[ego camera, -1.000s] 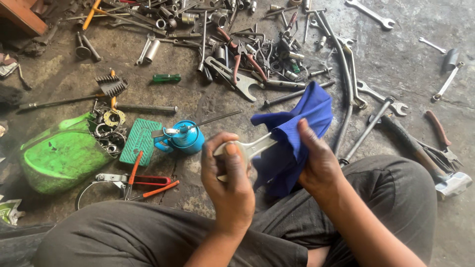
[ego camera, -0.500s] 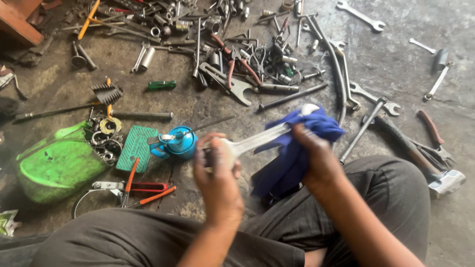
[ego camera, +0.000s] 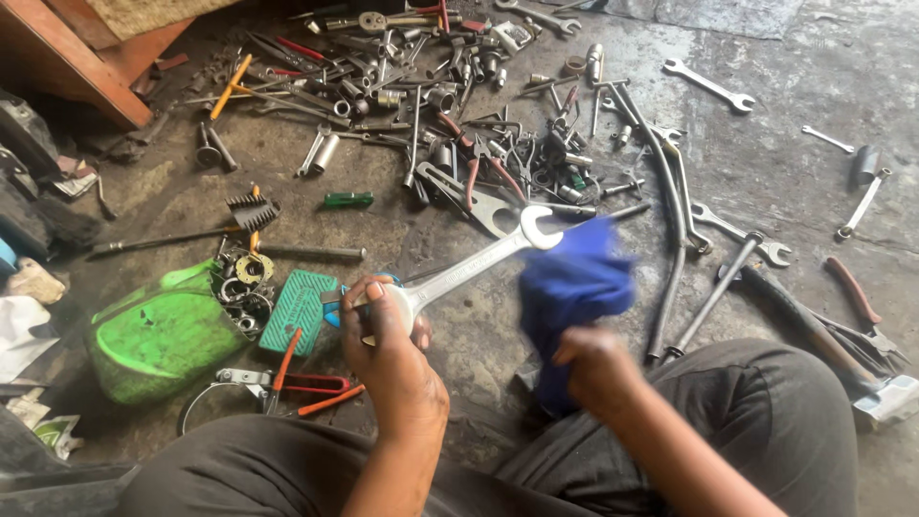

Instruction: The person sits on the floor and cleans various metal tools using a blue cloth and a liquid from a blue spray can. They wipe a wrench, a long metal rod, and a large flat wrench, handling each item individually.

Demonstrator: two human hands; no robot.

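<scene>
Fingers of the left hand wrap tight round the near end of one large open-ended spanner, which slants up and to the right above the floor, its open head free in the air; the right hand is clenched on one blue cloth, blurred, just beside and below that head. Going from left to right: one green plastic tub lies on the floor with a heap of washers and rings at its mouth, then one green ribbed block, one pair of red-handled pliers, and one blue oil can, mostly hidden behind the left hand. Beyond lies a thick scatter of sockets, rods and pliers, too many to count. Right of the cloth lie two long steel rods, several smaller spanners, and one hammer. The spanner looks stiff, weighty steel, probably oily and slick, so the shank near its end seems the safest grip; the cloth is soft and limp.
</scene>
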